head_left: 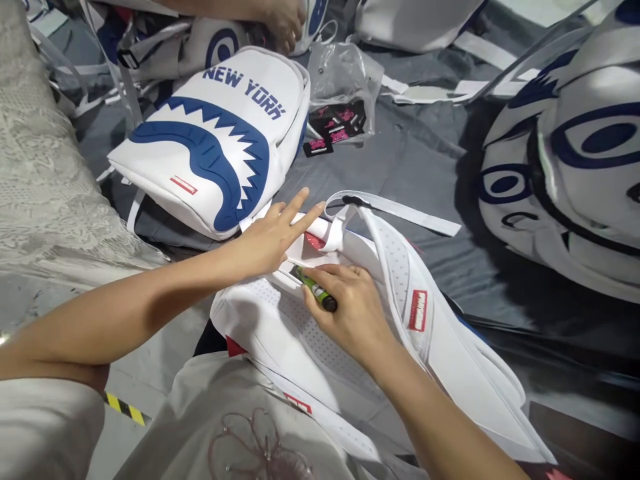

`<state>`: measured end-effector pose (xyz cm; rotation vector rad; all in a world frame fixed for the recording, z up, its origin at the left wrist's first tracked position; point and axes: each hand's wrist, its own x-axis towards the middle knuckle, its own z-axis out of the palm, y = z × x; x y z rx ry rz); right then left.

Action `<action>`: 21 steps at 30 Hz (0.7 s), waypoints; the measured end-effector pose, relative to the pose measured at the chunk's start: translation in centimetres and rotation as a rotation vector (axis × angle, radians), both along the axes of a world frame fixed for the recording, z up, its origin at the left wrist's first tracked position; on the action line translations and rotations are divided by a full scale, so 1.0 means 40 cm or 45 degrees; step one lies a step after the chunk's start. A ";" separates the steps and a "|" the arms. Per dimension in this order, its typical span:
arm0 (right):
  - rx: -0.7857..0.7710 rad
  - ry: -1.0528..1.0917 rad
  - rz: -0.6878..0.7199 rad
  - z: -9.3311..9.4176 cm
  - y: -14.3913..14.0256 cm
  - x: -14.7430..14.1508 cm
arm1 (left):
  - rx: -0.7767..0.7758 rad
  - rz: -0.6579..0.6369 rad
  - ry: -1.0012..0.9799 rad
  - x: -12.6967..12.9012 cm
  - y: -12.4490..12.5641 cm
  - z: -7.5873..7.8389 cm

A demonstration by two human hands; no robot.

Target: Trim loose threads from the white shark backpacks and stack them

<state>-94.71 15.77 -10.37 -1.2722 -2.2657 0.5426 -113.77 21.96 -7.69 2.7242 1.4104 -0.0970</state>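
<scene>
Green pen-like tool (317, 291) looked light, rigid, best gripped mid-barrel: my right hand (353, 299) pinched it, left hand (270, 241) spread over the white backpack (295, 333).

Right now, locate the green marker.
The marker is near the head view's centre, in the right hand, just below the left hand, over the white bag.

Bright light on nearest white backpack (320, 357), dark shadows across grey cloth (410, 153).
</scene>
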 end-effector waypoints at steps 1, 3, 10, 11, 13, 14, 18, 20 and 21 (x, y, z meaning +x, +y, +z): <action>0.004 0.012 -0.001 0.000 -0.003 -0.002 | -0.005 0.001 0.000 0.000 -0.002 0.002; 0.018 0.009 -0.029 0.000 -0.009 -0.005 | -0.018 -0.001 -0.008 0.000 -0.005 0.006; -0.006 0.000 -0.112 0.005 -0.021 -0.015 | -0.013 0.003 -0.032 0.000 -0.006 0.003; -0.010 0.004 -0.119 0.004 -0.021 -0.017 | -0.007 0.005 -0.040 -0.001 -0.006 0.000; -0.031 0.044 -0.116 0.004 -0.021 -0.021 | 0.005 0.007 -0.055 -0.002 -0.006 -0.005; -0.041 0.055 -0.114 0.004 -0.021 -0.023 | 0.009 0.009 -0.057 -0.003 -0.006 -0.006; -0.034 0.020 -0.110 0.017 -0.019 -0.030 | 0.011 0.017 -0.024 -0.004 -0.007 -0.008; -0.062 -0.013 -0.094 0.021 -0.013 -0.033 | 0.011 0.017 -0.001 -0.003 -0.006 -0.008; -0.075 -0.041 -0.097 0.020 -0.009 -0.036 | 0.008 0.019 0.011 -0.002 -0.005 -0.007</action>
